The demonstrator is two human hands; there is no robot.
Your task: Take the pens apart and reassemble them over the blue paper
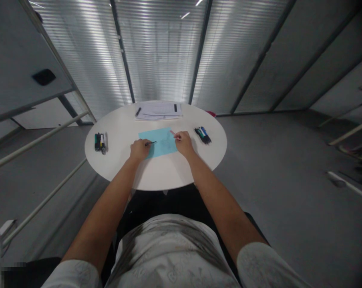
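Left hand: the left hand (140, 149) is curled round a slim black stick-like item (152, 142), its tip over the paper.
Right hand: the right hand (184, 143) pinches a slim pinkish stick-like item (173, 132); probably a pen, but too small and dim to be sure. Hands apart, one at each side of the sheet.
Sheet: a pale blue rectangular sheet of paper (162, 149), flat on the round white-topped bench (119, 140), between the hands.
Slip risk: the paper looks loose; a dragging wrist could skew or crease it.
Stray-mark risk: if the black item is an uncapped pen, a careless tip could mark the blue.
Roll risk: a bumped sleeve or elbow could send markers over the rim.
Left markers: a small bundle of green, black and white markers (99, 142), near the bench edge.
Right markers: a green, blue and black pile (203, 135), just beside the right hand, limiting outward swing.
Far side: a stack of white papers (157, 111) bearing dark narrow items, beyond the sheet.
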